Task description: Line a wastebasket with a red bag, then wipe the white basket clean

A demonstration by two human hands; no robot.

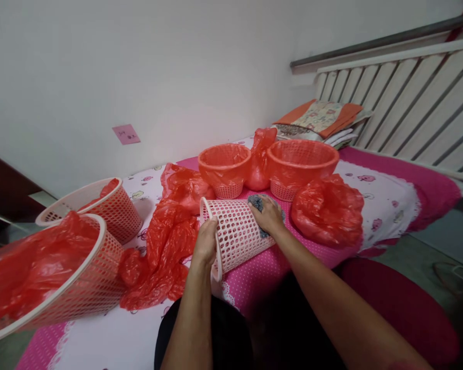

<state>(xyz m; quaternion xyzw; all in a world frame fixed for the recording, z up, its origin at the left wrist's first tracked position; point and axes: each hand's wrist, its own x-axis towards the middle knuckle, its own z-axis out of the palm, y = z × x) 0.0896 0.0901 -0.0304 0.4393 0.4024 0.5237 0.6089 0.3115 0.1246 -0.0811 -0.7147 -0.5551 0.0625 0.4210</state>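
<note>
A white lattice basket (237, 234) lies on its side on the pink dotted bedspread (254, 277), its mouth facing left. My left hand (205, 242) grips the basket's rim at the mouth. My right hand (268, 215) presses a grey-blue cloth (255, 202) against the basket's base end, fingers closed over the cloth.
Two orange baskets (224, 167) (301, 162) lined with red plastic stand behind. Loose red plastic bags (165, 246) (327, 208) lie left and right. Two white baskets with red liners (100, 205) (54, 277) lie on their sides at the left. Folded bedding (324, 119) sits by the slatted headboard (409, 103).
</note>
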